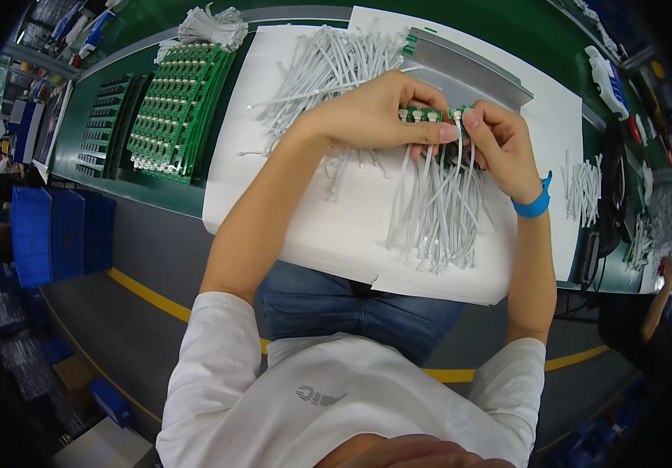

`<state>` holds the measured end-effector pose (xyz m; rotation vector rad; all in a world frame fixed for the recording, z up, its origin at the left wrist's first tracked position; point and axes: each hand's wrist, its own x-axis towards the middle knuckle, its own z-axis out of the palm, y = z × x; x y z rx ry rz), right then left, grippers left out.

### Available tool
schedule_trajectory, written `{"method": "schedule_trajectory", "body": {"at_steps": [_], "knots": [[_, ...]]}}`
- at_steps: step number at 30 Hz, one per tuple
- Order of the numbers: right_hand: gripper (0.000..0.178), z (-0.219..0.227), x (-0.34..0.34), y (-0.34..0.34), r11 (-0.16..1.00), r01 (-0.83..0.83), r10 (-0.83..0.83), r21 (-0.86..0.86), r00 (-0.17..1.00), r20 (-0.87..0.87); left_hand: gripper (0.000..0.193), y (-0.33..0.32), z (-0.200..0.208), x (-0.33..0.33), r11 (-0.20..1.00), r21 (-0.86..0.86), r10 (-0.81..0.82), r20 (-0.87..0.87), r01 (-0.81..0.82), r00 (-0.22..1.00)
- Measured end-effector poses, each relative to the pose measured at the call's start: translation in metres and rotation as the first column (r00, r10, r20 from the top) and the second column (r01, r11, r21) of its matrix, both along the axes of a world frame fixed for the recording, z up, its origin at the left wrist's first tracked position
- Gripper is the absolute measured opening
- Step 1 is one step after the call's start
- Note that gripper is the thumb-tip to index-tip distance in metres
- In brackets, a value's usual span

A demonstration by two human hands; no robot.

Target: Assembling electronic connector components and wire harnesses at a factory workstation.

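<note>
My left hand [383, 111] is closed around a strip of small green circuit boards [419, 115], thumb along its near side. At the strip's right end, my right hand [505, 148], wearing a blue wristband [535, 201], pinches at a small green board [456, 114] with a white connector. Whether that end piece is still joined to the strip I cannot tell. White cables [441, 218] hang from the boards and spread over the white paper below my hands. Just beyond my hands lies a grey metal channel [472, 69].
A heap of white cables [336, 66] lies on the white paper [305, 226], left of the channel. Stacked green circuit board panels [172, 113] and dark panels [106, 125] stand at the left. More white cables [583, 189] lie at right. Blue bins [51, 234] stand on the floor, left.
</note>
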<state>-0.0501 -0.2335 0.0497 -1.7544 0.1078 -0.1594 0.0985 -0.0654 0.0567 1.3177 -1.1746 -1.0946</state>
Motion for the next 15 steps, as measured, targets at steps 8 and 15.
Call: {"method": "schedule_trajectory", "body": {"at_steps": [8, 15], "knots": [[0.035, -0.0046, 0.0000, 0.0042, 0.983, 0.058, -0.047, -0.176, 0.997, 0.066, 0.025, 0.0001, 0.0041, -0.0041, 0.999, -0.032, 0.024, 0.087, -0.022, 0.996], [0.038, -0.0033, -0.0014, -0.0038, 0.991, -0.095, 0.098, 0.096, 0.995, -0.023, 0.022, -0.0039, 0.0034, -0.0086, 1.000, 0.022, -0.009, 0.034, 0.009, 0.999]]}}
